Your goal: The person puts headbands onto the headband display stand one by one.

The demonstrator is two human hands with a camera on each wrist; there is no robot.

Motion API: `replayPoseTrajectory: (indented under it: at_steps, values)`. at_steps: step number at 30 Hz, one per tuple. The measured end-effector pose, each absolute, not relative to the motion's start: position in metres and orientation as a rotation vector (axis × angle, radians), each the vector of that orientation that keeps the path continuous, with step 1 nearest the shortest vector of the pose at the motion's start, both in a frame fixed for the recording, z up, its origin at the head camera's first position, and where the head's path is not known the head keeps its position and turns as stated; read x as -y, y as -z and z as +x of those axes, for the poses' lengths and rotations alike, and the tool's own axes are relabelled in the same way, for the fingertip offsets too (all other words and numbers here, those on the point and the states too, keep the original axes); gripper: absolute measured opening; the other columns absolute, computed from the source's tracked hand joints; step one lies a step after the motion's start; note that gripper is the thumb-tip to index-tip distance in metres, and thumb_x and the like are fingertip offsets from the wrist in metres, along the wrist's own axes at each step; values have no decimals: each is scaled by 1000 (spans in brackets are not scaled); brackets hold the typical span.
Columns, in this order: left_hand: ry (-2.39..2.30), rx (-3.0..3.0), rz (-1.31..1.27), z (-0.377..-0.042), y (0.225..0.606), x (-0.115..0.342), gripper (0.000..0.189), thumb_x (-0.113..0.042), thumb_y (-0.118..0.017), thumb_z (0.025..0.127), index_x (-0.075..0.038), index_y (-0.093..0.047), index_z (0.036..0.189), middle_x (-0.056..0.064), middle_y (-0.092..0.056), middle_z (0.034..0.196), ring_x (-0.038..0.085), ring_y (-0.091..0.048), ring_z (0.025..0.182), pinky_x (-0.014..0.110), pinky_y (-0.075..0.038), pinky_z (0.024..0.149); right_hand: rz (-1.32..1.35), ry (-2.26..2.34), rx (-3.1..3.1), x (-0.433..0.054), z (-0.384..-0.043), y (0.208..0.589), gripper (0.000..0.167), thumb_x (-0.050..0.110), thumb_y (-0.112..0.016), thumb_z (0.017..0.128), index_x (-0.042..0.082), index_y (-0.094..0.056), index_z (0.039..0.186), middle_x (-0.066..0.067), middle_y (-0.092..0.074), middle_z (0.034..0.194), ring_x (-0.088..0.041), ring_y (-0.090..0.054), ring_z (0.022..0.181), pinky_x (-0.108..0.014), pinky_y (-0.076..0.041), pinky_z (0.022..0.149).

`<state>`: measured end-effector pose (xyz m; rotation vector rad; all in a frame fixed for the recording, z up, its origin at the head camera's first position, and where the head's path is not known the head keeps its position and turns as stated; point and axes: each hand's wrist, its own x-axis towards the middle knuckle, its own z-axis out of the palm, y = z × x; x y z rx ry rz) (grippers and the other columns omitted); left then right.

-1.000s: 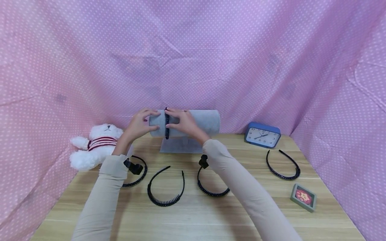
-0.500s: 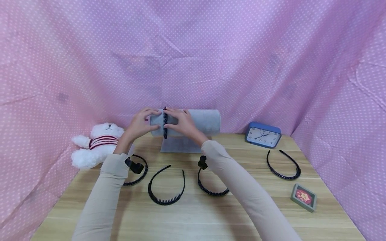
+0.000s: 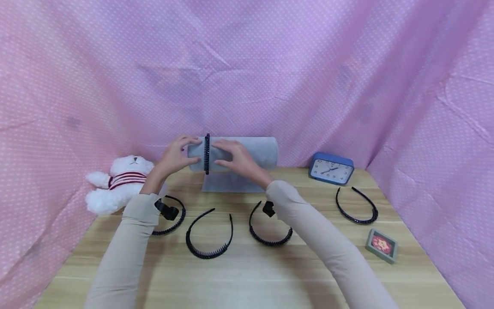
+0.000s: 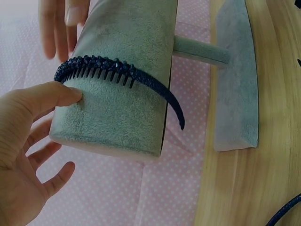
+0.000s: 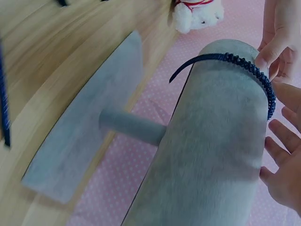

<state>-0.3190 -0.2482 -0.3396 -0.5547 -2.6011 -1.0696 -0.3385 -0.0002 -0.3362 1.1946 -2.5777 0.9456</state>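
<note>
A black toothed headband (image 3: 206,153) sits around the left end of a grey plush headband stand (image 3: 251,150). Its teeth and loose tip show in the left wrist view, lying against the roll. My left hand (image 3: 173,159) holds the roll's left end, thumb on the near side and the index finger over the top. Just right of the headband, my right hand (image 3: 238,158) is spread beside the roll with its thumb and fingers apart, gripping nothing. In the right wrist view its fingers (image 5: 282,155) lie along the roll's edge, close to the headband's beaded part.
Several more headbands lie on the wooden table: one in front (image 3: 208,256), one under the right sleeve (image 3: 271,243), others at left and far right. A white plush bear (image 3: 119,189), a blue clock (image 3: 332,169) and a small grey frame (image 3: 381,246) stand around them.
My right thumb and fingers have come off the headband and moved slightly right. The headband stays on the roll. My left hand keeps its place, while the whole head view has shifted a little.
</note>
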Motion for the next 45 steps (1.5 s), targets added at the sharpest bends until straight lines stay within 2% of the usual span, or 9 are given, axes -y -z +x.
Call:
replayPoseTrajectory:
  at_steps: [5,11,15,26,34,42,45]
  values:
    - [1098,2587,-540,-318,336,248,52,1,-78,84,5,-62,133,26,-53,142,45,-48,132,65,-40,112,1240,-894,2553,-26,-328,339,49,24,-73,95,14,-61,141,-6,-58,148,-23,-49,141,-39,-37,122]
    - [1069,2567,-553,-316,336,244,51,2,-78,85,7,-62,133,26,-53,143,45,-46,135,63,-39,114,1427,-698,2405,-68,-314,354,39,19,-79,89,7,-72,126,-11,-69,130,-29,-59,126,-44,-44,115]
    - [1040,2569,-574,-315,337,242,51,2,-77,86,8,-60,134,26,-52,144,45,-46,136,61,-40,114,1528,-619,2387,-98,-298,370,36,18,-81,86,7,-75,119,-14,-71,123,-30,-63,119,-46,-50,107]
    - [1077,2648,-514,-319,330,241,51,0,-76,86,5,-59,134,26,-50,146,45,-45,135,63,-40,113,1714,-640,2579,-157,-262,406,30,10,-81,85,8,-78,115,-11,-72,115,-25,-65,110,-41,-55,97]
    - [1093,2676,-482,-316,326,243,51,-1,-76,86,4,-59,134,24,-48,147,46,-43,138,64,-38,115,1737,-626,2687,-179,-245,420,30,14,-85,83,12,-79,113,-4,-69,109,-15,-63,99,-28,-56,84]
    - [1093,2694,-459,-317,325,240,51,-1,-76,86,5,-59,133,24,-49,145,46,-45,135,63,-40,114,1724,-734,2843,-188,-239,422,33,8,-84,82,11,-79,114,-5,-69,109,-20,-66,98,-36,-59,84]
    - [1094,2706,-446,-317,324,239,51,-1,-76,86,4,-59,134,23,-50,144,45,-45,135,61,-41,114,1721,-703,2873,-191,-239,425,33,10,-85,82,14,-79,114,-2,-69,108,-18,-65,97,-34,-59,82]
